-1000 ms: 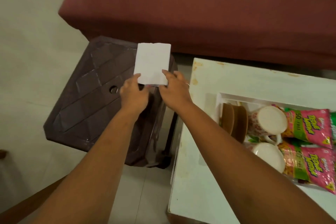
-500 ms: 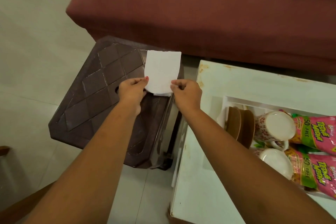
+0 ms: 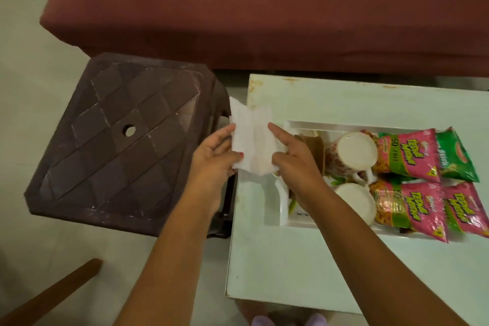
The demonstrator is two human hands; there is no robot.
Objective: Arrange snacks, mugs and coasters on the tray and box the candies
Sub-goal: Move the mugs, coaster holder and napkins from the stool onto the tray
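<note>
1. Flanking us: a dark brown plastic stool [image 3: 119, 145] left, a white table [image 3: 285, 259] right, bearing a white tray [image 3: 283, 210] of floral mugs [image 3: 349, 152].
2. Our left hand [image 3: 213, 159] and right hand [image 3: 295, 164] pinch a crumpled white paper tissue [image 3: 251, 140] between them, over the table's left edge.
3. Its long axis points away from us.

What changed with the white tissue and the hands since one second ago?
The tissue, flat above the stool before, is now crumpled and has moved right, to the table edge. The left hand and right hand still hold it. The mugs and snack packets stayed in the tray.
</note>
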